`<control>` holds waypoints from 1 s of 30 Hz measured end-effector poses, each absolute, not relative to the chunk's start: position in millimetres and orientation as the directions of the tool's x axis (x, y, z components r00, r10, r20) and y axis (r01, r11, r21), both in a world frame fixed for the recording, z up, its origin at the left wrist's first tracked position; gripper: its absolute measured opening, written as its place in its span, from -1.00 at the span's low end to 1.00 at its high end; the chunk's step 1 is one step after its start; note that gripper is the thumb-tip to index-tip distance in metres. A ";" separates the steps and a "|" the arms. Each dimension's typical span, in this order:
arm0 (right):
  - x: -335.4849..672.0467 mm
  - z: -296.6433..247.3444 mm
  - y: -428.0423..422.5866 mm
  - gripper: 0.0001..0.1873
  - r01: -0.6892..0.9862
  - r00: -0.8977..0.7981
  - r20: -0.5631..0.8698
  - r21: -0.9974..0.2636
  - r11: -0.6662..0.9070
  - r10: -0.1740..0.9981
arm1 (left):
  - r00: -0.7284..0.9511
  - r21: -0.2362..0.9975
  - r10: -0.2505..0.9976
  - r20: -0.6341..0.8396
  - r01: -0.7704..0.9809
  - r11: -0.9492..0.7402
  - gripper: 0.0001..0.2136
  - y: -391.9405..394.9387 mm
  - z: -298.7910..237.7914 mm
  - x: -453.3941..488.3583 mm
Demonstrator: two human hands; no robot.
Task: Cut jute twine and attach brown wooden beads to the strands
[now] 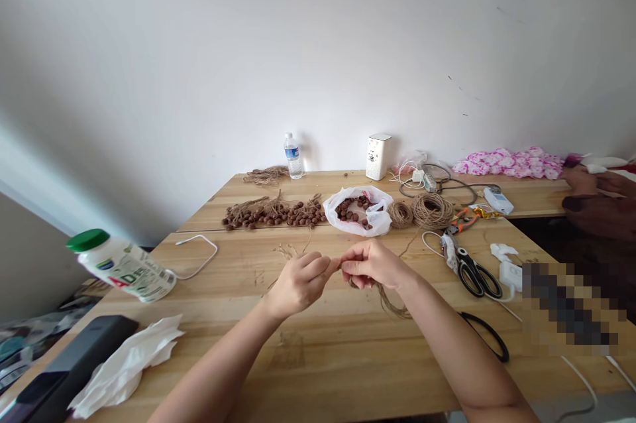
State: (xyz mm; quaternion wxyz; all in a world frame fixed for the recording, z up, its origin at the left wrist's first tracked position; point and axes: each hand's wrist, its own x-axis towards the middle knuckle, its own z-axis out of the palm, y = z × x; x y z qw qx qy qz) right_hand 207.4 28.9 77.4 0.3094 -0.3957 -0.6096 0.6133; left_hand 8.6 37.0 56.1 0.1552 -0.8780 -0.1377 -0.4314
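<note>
Over the middle of the wooden table, my left hand [302, 282] and my right hand [372, 262] meet at the fingertips. Both are closed in a pinch on brown twine [392, 303], whose loose strands hang below my right palm. Whatever lies between the fingertips is mostly hidden. Beyond them stands a white plastic bag [338, 223], rolled open around dark brown round beads or nuts [350, 211]. To its left lie bundles of twine tied with similar brown balls [271, 212]. A large twine ball [432, 211] and a smaller one [400, 214] sit right of the bag.
Black-handled scissors [477, 276] and orange-handled pliers [460, 221] lie at right. A tilted white bottle with green cap [124, 267], a tissue [132, 360] and a dark box [94, 350] occupy the left. A water bottle [293, 158] stands behind. Another person's hands [591, 181] show far right.
</note>
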 end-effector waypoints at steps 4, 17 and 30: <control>206.7 77.5 27.8 -0.70 0.038 -0.453 0.018 -0.998 0.040 0.892 | 0.463 0.099 0.237 0.854 0.302 -0.948 -0.70 36.0 56.5 12.8; 209.7 95.0 7.9 -0.89 0.445 -0.334 0.600 -0.580 0.683 0.727 | 0.328 0.665 0.696 0.638 0.220 -0.714 -0.80 21.0 83.1 2.2; 195.1 84.3 1.0 -0.87 0.532 -0.458 0.758 -0.184 0.827 0.464 | 0.423 0.518 0.556 0.716 0.213 -0.829 -0.56 14.3 77.2 7.8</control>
